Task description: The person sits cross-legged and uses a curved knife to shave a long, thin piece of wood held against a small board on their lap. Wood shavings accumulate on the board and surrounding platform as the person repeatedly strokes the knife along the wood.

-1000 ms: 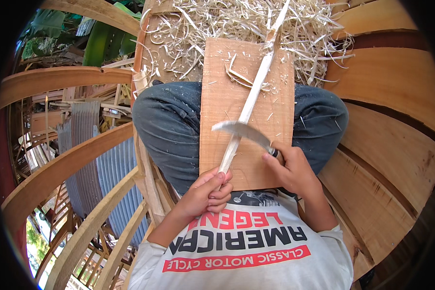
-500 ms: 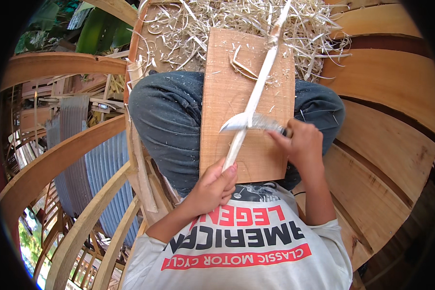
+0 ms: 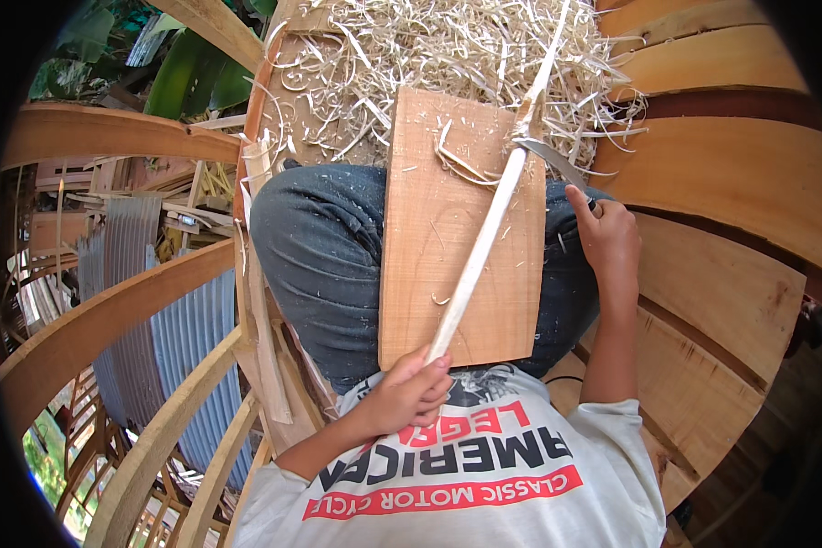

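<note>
A long pale wooden stick slants up and away over a flat wooden board lying on my lap. My left hand is wrapped round the stick's near end, close to my shirt. My right hand grips a knife, its handle mostly hidden in the fist. The blade's tip end meets the stick at a rough, brownish stretch near the board's far edge. A curled shaving and small chips lie on the board.
Beyond the board lies a heap of thin wood shavings. Wooden slats rise along my right, and curved rails run along my left. Past the rails are corrugated sheets and scrap wood. My bent legs flank the board.
The knife has moved away from me along the stick, from its middle to the rough stretch. My right arm has stretched forward. My left hand keeps its grip, slightly nearer to me.
</note>
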### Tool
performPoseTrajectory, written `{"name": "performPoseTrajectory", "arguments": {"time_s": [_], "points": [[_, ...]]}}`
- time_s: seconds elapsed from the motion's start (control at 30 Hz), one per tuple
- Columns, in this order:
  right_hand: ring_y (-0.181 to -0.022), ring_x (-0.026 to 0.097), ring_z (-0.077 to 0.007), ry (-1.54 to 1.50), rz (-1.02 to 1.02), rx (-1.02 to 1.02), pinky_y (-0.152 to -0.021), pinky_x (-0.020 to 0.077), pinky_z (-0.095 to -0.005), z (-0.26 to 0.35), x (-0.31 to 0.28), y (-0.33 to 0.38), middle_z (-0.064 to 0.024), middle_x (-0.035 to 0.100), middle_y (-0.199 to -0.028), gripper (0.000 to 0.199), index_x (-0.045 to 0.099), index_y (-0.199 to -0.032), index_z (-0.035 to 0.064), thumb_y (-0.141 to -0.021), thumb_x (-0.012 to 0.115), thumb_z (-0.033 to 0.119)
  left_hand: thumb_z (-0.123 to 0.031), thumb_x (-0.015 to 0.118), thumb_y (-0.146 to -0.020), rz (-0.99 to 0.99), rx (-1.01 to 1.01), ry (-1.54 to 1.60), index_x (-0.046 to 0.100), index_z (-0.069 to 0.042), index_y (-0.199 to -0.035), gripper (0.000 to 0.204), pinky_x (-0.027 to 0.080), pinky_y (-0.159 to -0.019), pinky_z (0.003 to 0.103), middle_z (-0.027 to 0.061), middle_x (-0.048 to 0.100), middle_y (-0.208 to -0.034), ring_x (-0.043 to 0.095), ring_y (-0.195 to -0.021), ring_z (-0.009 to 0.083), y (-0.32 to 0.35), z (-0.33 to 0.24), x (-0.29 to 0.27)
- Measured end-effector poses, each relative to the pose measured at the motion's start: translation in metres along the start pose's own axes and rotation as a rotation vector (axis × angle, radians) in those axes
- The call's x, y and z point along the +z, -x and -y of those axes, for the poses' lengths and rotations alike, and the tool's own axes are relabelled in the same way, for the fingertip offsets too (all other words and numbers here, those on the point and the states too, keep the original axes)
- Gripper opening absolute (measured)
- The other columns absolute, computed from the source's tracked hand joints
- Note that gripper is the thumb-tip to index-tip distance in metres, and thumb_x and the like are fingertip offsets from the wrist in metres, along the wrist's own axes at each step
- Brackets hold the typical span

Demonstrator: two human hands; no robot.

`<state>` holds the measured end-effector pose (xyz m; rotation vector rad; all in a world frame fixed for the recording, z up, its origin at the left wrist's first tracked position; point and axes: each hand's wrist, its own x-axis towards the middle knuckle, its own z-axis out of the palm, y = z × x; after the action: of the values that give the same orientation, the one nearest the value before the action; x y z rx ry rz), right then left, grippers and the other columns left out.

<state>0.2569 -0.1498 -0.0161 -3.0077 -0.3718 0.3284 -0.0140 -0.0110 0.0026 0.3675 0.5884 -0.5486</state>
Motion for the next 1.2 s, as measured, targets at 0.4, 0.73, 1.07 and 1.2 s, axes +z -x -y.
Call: {"name": "performPoseTrajectory", "arguments": {"time_s": [0.4, 0.73, 1.07, 1.2], "points": [[-0.049, 0.059, -0.0325, -0.267, 0.253, -0.518, -0.048, 0.0469, -0.0385, 0.032, 0.009, 0.084, -0.0147, 0.052, -0.047, 0.060, 0.057, -0.056, 0.0033, -0.074, 0.066, 0.060, -0.037, 0.032, -0.102, 0.260, -0.051, 0.486, 0.034, -0.016, -0.085, 0.027, 0.018, -0.037, 0.019, -0.0076, 0.027, -0.055, 0.022, -0.042, 0.0013, 0.013, -0.026, -0.015], [-0.053, 0.056, -0.0373, -0.228, 0.222, -0.105, -0.052, 0.0436, -0.0430, 0.009, 0.011, 0.024, -0.0209, 0.053, -0.053, 0.069, 0.057, -0.060, -0.0029, -0.083, 0.054, 0.061, -0.038, 0.030, -0.103, -0.004, -0.009, 0.052, 0.032, -0.015, -0.087, 0.028, 0.019, -0.039, 0.019, -0.0071, 0.025, -0.058, 0.021, -0.044, 0.0029, 0.023, -0.016, 0.017], [-0.047, 0.058, -0.0346, -0.274, 0.260, -0.468, -0.046, 0.0455, -0.0405, 0.017, 0.008, 0.102, -0.0166, 0.053, -0.048, 0.061, 0.059, -0.059, 0.0032, -0.075, 0.064, 0.062, -0.033, 0.033, -0.103, -0.047, 0.044, -0.064, 0.034, -0.014, -0.092, 0.022, 0.020, -0.040, 0.020, -0.0066, 0.026, -0.060, 0.023, -0.046, 0.0032, 0.025, -0.015, 0.014], [-0.054, 0.058, -0.0379, -0.338, 0.195, -0.035, -0.052, 0.0446, -0.0438, -0.007, 0.025, 0.053, -0.0192, 0.054, -0.053, 0.069, 0.057, -0.057, 0.0006, -0.081, 0.054, 0.065, -0.035, 0.035, -0.102, -0.037, -0.047, -0.142, 0.032, -0.013, -0.091, 0.025, 0.020, -0.040, 0.020, -0.0055, 0.026, -0.057, 0.023, -0.047, 0.0045, 0.029, 0.005, 0.023]]}}
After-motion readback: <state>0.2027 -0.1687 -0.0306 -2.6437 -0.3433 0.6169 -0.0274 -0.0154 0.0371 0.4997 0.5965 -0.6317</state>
